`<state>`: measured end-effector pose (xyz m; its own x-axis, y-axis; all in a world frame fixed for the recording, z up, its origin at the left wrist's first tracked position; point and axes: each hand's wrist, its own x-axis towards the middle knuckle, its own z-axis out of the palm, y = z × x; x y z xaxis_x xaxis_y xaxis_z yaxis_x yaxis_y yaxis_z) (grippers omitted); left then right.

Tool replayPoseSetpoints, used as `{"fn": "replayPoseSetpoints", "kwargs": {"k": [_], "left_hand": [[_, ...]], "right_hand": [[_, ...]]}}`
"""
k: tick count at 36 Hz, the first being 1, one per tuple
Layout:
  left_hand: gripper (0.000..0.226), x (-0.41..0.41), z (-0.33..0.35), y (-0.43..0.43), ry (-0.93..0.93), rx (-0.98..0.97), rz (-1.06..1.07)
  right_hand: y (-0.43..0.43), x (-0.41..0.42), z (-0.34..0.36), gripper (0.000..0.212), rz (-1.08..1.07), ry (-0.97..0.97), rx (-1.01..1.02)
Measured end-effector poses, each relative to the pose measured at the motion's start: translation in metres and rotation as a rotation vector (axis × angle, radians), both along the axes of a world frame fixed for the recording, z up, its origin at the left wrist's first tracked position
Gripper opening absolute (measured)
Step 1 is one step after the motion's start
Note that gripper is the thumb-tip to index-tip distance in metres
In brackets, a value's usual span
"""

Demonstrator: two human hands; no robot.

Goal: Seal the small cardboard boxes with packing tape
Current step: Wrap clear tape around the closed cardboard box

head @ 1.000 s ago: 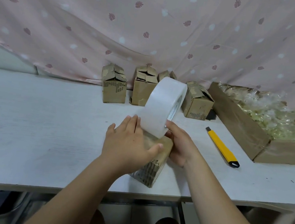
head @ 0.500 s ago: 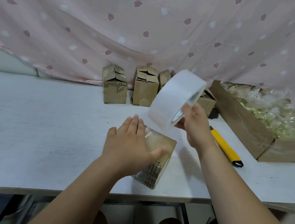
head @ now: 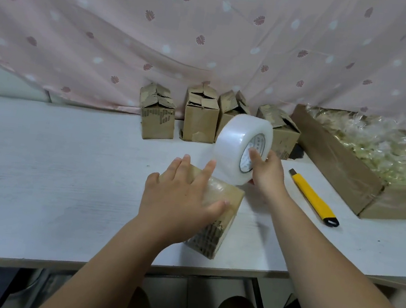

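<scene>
Mid-taping: pins small brown cardboard box (head: 211, 238) under flat, spread left hand (head: 179, 202), grips translucent tape roll (head: 234, 145) in right hand (head: 266, 174) just beyond; likely needs cutting next.

Centre of frame: small brown cardboard box (head: 229, 196), upright, one corner turned toward camera, flaps down, glossy clear tape across top, dark print low on side. Pressed from above by flat left hand (head: 177, 197). Just above and right of it: packing tape roll (head: 237, 143), wide, milky-clear, printed white core label, on edge, off the surface, gripped by right hand (head: 267, 173). Upper centre: row of four more boxes (head: 156, 118), same brown, flaps loose and crumpled, untaped. Third one partly behind roll.
</scene>
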<state>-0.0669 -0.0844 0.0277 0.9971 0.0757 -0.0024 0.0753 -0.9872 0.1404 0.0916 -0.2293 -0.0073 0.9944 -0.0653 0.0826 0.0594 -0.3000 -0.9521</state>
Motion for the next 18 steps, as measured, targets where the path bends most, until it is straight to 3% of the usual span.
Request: {"fn": "replayPoseSetpoints", "kwargs": {"k": [10, 16, 18], "left_hand": [[0.059, 0.003, 0.006, -0.002, 0.071, -0.018, -0.048], [0.099, 0.017, 0.019, -0.022, 0.140, -0.045, -0.048], [0.093, 0.020, 0.021, -0.022, 0.131, -0.058, -0.040]], "right_hand": [[-0.005, -0.016, -0.022, 0.040, -0.090, -0.112, -0.195], [-0.001, -0.022, -0.024, 0.037, -0.133, -0.098, -0.210], [-0.002, -0.023, -0.023, 0.037, -0.121, -0.097, -0.200]]}}
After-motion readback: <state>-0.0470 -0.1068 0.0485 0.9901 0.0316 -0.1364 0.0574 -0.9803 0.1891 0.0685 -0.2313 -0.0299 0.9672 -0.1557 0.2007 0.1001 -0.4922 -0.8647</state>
